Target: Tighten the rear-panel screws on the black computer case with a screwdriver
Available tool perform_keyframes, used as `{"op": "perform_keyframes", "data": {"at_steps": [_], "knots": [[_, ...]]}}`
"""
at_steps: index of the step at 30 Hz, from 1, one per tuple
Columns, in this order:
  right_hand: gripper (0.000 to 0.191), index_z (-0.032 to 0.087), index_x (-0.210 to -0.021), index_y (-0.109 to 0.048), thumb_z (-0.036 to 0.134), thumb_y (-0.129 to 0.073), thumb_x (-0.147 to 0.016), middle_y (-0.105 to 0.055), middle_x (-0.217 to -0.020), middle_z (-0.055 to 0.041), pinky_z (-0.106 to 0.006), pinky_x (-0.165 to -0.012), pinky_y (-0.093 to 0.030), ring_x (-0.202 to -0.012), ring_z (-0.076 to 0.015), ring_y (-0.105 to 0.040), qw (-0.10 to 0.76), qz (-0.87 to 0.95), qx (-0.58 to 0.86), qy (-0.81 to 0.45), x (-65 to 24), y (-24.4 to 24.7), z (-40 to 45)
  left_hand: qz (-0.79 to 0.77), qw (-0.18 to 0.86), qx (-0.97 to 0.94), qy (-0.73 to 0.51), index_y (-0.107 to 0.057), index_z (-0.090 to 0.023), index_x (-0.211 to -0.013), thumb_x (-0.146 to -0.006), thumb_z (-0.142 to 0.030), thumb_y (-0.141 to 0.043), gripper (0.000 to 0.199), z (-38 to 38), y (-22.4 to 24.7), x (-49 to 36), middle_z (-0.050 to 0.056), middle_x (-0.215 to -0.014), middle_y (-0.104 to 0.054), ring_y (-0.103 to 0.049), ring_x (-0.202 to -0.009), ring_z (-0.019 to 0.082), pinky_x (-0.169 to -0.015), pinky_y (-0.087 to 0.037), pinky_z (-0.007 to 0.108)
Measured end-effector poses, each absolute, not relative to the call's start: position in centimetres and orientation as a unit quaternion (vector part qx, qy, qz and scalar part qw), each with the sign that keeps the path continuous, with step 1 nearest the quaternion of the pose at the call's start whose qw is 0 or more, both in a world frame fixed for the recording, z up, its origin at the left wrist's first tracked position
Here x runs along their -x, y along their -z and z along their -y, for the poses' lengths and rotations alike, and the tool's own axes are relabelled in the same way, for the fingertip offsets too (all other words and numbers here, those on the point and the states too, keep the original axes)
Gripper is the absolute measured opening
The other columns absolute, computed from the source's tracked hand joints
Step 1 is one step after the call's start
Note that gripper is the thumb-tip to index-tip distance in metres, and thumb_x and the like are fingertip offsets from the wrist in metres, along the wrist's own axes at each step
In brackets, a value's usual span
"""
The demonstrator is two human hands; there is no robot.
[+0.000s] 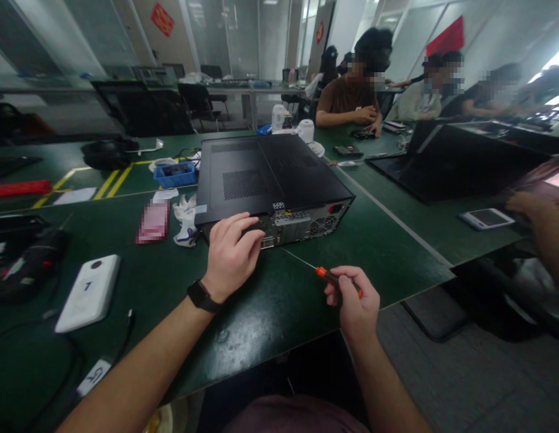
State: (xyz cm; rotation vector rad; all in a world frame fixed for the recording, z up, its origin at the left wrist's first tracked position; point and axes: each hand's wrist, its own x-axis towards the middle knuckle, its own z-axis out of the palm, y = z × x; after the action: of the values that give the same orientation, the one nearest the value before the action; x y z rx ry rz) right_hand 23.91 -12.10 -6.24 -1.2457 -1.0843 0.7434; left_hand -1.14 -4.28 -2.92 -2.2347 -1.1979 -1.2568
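Observation:
A black desktop computer case (250, 159) lies flat on the green table, its rear panel facing me. My left hand (232, 252) is at the left part of that panel, its fingers stretched out along the case's edge and the thumb apart. It grips nothing that I can see. My right hand (356, 300) is closed around the orange and dark handle of a screwdriver (321, 272). The thin shaft points left toward the lower edge of the rear panel; I cannot tell whether its tip touches the case. A fan grille (323, 225) shows at the panel's right.
Left of the case are a blue parts bin (175, 174), a crumpled plastic bag (186, 219), a white power bank (89, 293) and a black power tool (27, 264). To the right lie a phone (487, 218) and a dark flat panel (446, 162). A co-worker (351, 90) sits across.

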Motion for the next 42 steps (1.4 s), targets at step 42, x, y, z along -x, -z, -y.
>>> {"op": "perform_keyframes", "data": {"at_steps": [42], "knots": [[0.030,0.022,-0.115,-0.066,0.015,-0.059,-0.086,-0.073,-0.104,-0.0068,-0.037,-0.085,-0.054,-0.094,-0.0224,-0.067,0.360,0.733,0.518,-0.254,-24.0,8.4,13.1,0.472,-0.215,0.847,0.117,-0.076,-0.022,-0.101,-0.098,-0.019,-0.058,0.019,9.2,5.9,1.1,0.006,-0.099,-0.073,-0.069,-0.093,0.019,-0.088,-0.054,0.031]]}}
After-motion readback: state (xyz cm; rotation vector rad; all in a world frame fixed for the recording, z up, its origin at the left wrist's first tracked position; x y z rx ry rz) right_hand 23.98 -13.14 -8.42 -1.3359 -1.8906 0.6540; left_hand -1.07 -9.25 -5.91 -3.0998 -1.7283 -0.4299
